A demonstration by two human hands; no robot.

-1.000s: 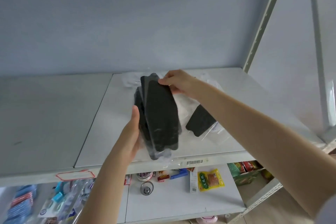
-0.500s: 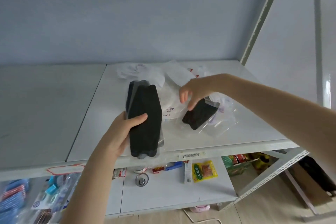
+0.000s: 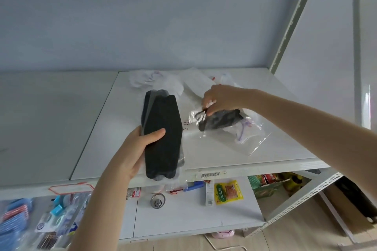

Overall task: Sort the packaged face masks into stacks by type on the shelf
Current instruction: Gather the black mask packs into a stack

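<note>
My left hand (image 3: pixel 136 149) grips a stack of packaged black masks (image 3: pixel 163 134), thumb across the front, holding it upright over the front edge of the white shelf (image 3: pixel 114 134). My right hand (image 3: pixel 220 100) pinches the upper left corner of another packaged black mask (image 3: pixel 222 121) in a clear bag, lifting that end off the shelf. Under and behind it lie several packaged white masks (image 3: pixel 157 82), some with purple ear loops (image 3: pixel 243 130).
A grey shelf panel (image 3: pixel 44 118) adjoins on the left. The shelf's slotted upright post (image 3: pixel 291 18) rises at the right. Below, a lower shelf (image 3: pixel 183 214) holds a yellow snack packet (image 3: pixel 228 192), a metal sink strainer (image 3: pixel 157 200) and blue packaged items (image 3: pixel 14 220).
My right hand left the top of the held stack, reached right and took hold of the single black mask packet, raising its end. The left hand lowered the stack slightly.
</note>
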